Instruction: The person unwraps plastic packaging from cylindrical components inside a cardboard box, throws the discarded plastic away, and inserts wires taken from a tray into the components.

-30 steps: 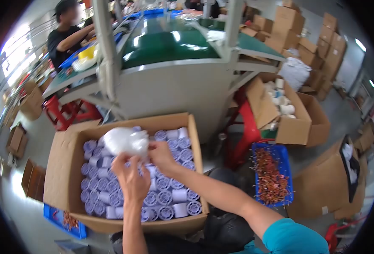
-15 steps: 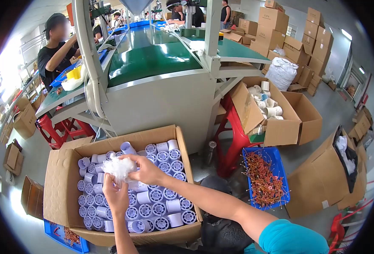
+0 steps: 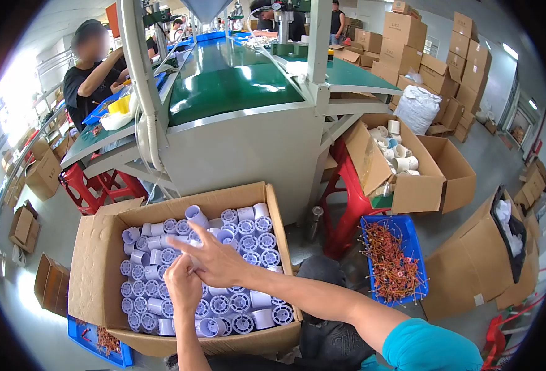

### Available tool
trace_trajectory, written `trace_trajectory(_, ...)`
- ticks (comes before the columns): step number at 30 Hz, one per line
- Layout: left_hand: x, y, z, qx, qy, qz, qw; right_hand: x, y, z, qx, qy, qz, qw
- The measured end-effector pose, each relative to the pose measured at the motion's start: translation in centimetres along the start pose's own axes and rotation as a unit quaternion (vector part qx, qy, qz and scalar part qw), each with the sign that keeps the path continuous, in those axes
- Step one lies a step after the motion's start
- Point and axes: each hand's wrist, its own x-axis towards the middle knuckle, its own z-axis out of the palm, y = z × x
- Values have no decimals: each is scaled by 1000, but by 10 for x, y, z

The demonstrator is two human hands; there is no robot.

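My left hand (image 3: pixel 183 285) is closed, its fingers curled in over an open cardboard box (image 3: pixel 87 272). Against it lies my right hand (image 3: pixel 218 263), with two fingers stretched out and apart to the left; its thumb side is hidden behind the left hand. A small whitish patch (image 3: pixel 196 263) shows between the hands, too little to name. Below them the box is packed with pale lavender plastic cylinders (image 3: pixel 240 302), many showing spoked round ends. One cylinder (image 3: pixel 196 215) leans upward just beyond my right fingers.
A green conveyor belt (image 3: pixel 236 86) runs ahead behind a grey panel (image 3: pixel 242 161). At right stand a red stool (image 3: pixel 347 204), a carton of white cups (image 3: pixel 418 195) and a blue tray (image 3: pixel 418 247) of reddish wired parts. A person (image 3: pixel 90 80) sits at the left bench.
The fluffy white wad held between both hands is no longer visible as a wad. My left hand has closed, and my right fingers have stretched out across it. The view has shifted slightly.
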Motion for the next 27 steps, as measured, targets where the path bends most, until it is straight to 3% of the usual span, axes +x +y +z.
trace_trajectory(2, 1, -3, -3, -41, 17, -88, 995, -5, 10, 10, 56, -145, -39, 987)
trace_trajectory(5, 1, -37, -2, -72, 78, -135, 985, -12, 6, 19, 22, -104, -66, 992)
trace_trajectory(9, 2, -51, -3, -133, 141, -134, 972, -17, -1, 16, 36, -153, -62, 986)
trace_trajectory(13, -1, -54, -9, -72, 78, -255, 961, -16, -4, 4, -3, -195, -90, 977)
trace_trajectory(14, 0, -50, -13, 21, 14, -243, 970, -16, 0, 6, 4, -245, -58, 968)
trace_trajectory(15, -1, -43, -13, 25, 14, -243, 970, -16, 4, 10, 12, -294, -27, 955)
trace_trajectory(17, 3, -8, -13, -196, 56, -215, 955, -16, 9, 11, 27, -234, -46, 971)
trace_trajectory(19, 0, 23, -21, -185, 59, -171, 966, -9, 12, 8, 44, -197, 4, 979)
trace_trajectory(20, -2, 49, -27, -81, 96, -114, 985, -8, 13, 8, 65, -169, 7, 983)
trace_trajectory(22, -19, 83, -43, -305, 155, -34, 939, -5, 11, 5, 79, -167, 20, 982)
trace_trajectory(24, -34, 130, -69, -576, 94, 44, 810, -3, 6, 0, 85, -183, 50, 978)
trace_trajectory(25, -43, 142, -81, -568, 105, 33, 815, -4, 5, 2, 70, -199, 56, 976)
trace_trajectory(27, -60, 167, -100, -723, -64, 148, 672, -7, 7, 8, 44, -181, 27, 982)
